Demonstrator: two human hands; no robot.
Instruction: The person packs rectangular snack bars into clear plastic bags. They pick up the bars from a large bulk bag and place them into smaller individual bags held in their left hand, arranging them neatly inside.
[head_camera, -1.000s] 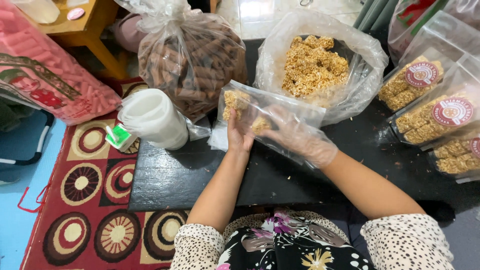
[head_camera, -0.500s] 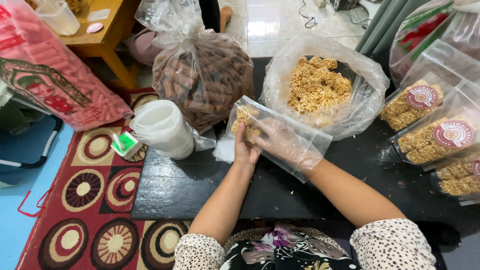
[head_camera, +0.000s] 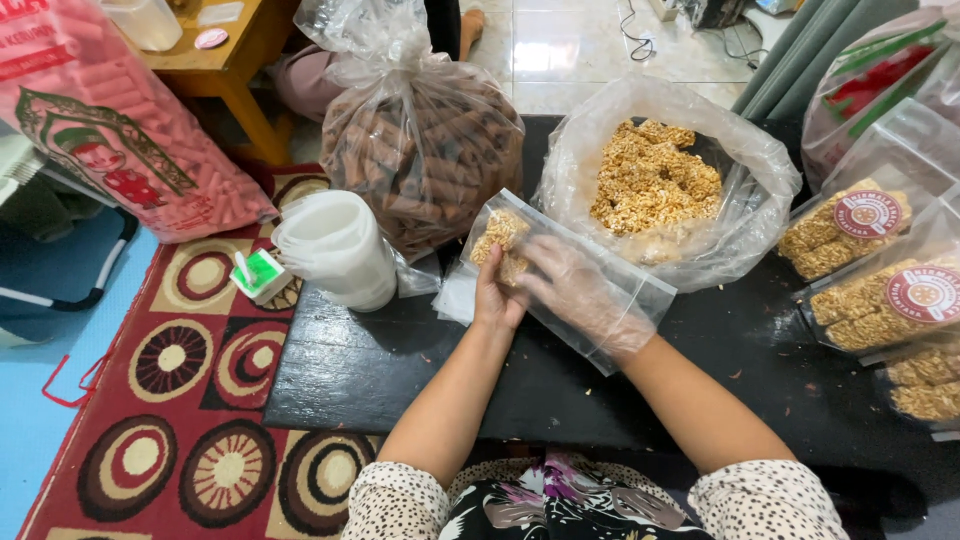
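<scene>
**Right hand now deep in the pouch, snack pieces pushed to the far end**

Right hand (head_camera: 585, 300) is inside the clear pouch (head_camera: 560, 275), plastic over it up to the wrist, fingers spread flat and open. It isn't clamped on anything I can make out. Left hand (head_camera: 497, 292) is outside, pinching the pouch's near-left side, thumb up against the film.

Change over the last second: grip looks the same on both hands, but the hands and pouch sit further from the body, closer to the big bags. The golden snack pieces (head_camera: 500, 240) are bunched at the pouch's far-left corner, just past the left fingertips. Only a few pieces are in there and most of the pouch is empty, so my read is that filling is at an early stage.

Outward from the hands:
- Just beyond the right hand: open bag of golden clusters (head_camera: 655, 180), mouth wide.
- Beyond the left hand: tied bag of brown rolls (head_camera: 425, 150).
- Left of the left hand: stack of white cups (head_camera: 335, 248), with a small green-and-white item beside it.
- Far right of the right hand: sealed, labelled packs (head_camera: 850, 232) of the same clusters, stacked.
- All of it sits on the black table (head_camera: 400, 370).
- Patterned rug (head_camera: 170, 420) off to the left.
</scene>
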